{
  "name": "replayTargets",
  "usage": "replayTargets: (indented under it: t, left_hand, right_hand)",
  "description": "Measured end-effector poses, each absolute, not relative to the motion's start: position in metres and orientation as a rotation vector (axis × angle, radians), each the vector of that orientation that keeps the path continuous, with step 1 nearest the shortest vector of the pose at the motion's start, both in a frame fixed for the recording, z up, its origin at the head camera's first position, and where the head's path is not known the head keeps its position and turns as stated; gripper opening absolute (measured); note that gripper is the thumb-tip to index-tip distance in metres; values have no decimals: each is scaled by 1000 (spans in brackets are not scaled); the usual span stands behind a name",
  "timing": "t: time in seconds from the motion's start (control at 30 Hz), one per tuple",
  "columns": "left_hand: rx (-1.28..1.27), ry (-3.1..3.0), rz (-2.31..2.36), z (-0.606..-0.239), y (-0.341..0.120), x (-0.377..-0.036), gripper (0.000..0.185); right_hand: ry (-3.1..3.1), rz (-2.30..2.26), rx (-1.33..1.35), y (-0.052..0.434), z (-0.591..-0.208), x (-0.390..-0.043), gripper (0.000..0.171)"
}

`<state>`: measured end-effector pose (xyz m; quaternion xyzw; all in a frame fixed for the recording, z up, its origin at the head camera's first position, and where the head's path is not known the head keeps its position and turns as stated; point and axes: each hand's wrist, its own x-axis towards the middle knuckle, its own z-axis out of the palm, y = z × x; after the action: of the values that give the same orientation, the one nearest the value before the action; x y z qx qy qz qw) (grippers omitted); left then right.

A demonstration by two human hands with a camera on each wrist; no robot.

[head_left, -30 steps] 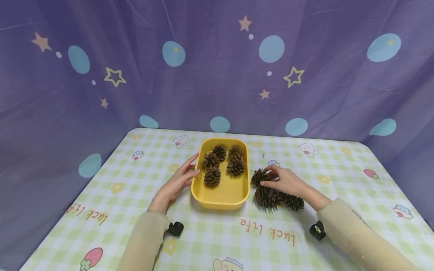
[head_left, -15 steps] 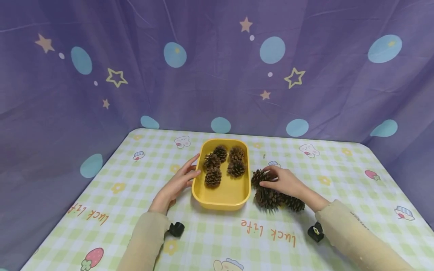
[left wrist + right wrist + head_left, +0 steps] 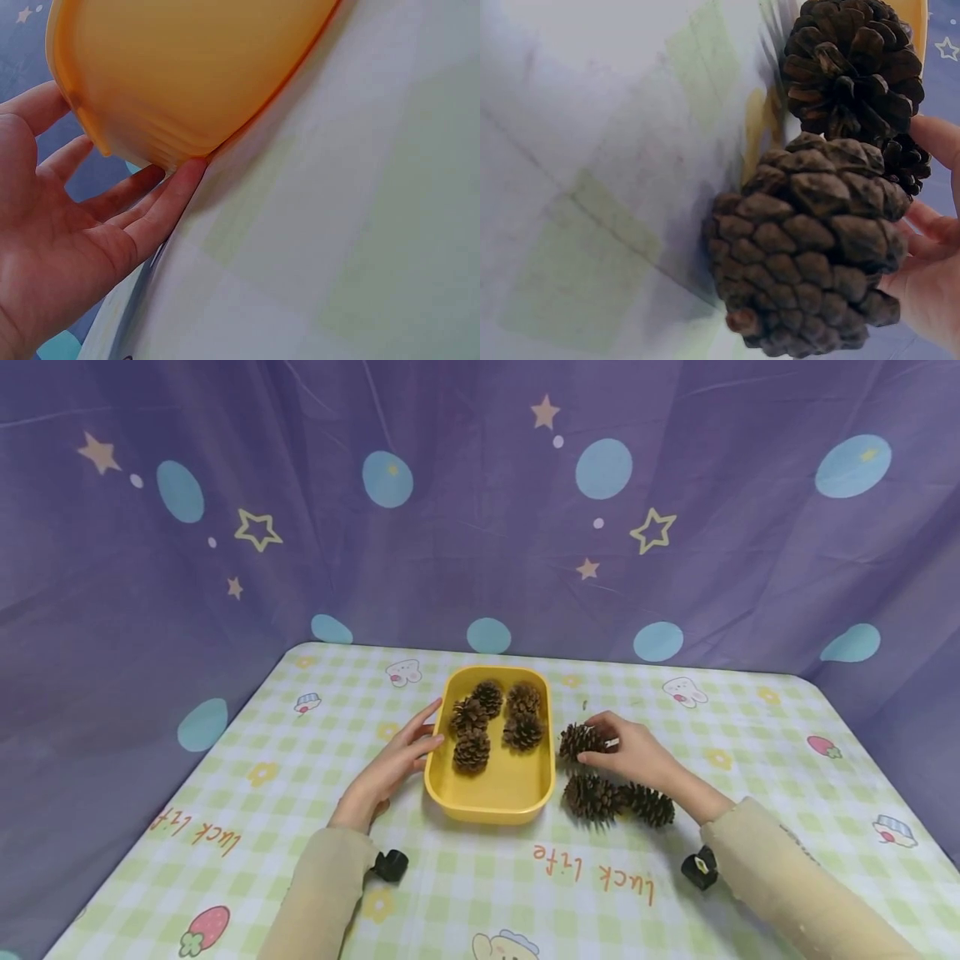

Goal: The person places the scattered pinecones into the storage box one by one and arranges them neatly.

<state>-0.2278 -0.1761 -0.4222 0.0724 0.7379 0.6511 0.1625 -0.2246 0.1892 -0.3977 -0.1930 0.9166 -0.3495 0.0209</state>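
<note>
My right hand (image 3: 630,752) pinches a dark brown pine cone (image 3: 578,742) between thumb and fingers, just right of a yellow plastic box (image 3: 487,815). Two more pine cones lie on the cloth below that hand, a left one (image 3: 590,799) and a right one (image 3: 648,805); in the right wrist view the nearer pine cone (image 3: 802,255) hides much of the held one. Several pine cones, among them a front one (image 3: 472,752), sit inside the box toward its far end. At the box's left side, my left hand (image 3: 82,217) rests its fairly straight fingertips against the wall.
A green-and-white checked tablecloth (image 3: 420,910) with printed cartoons covers the table. Behind it hangs a purple curtain (image 3: 465,568) with stars and blue ovals. A tiny brown scrap (image 3: 585,705) lies beyond the right hand.
The right hand has shifted slightly away from the body with its pine cone, which now stands apart from the two others. The left hand and box keep their place.
</note>
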Motion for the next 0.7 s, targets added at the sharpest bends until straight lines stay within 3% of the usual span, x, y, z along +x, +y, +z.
replayTargets:
  t: [0.7]
  left_hand:
    - [223,2076,1875,-422,-176,-228,58]
  right_hand:
    - [2851,-1241,-692,187,-381,-226,56]
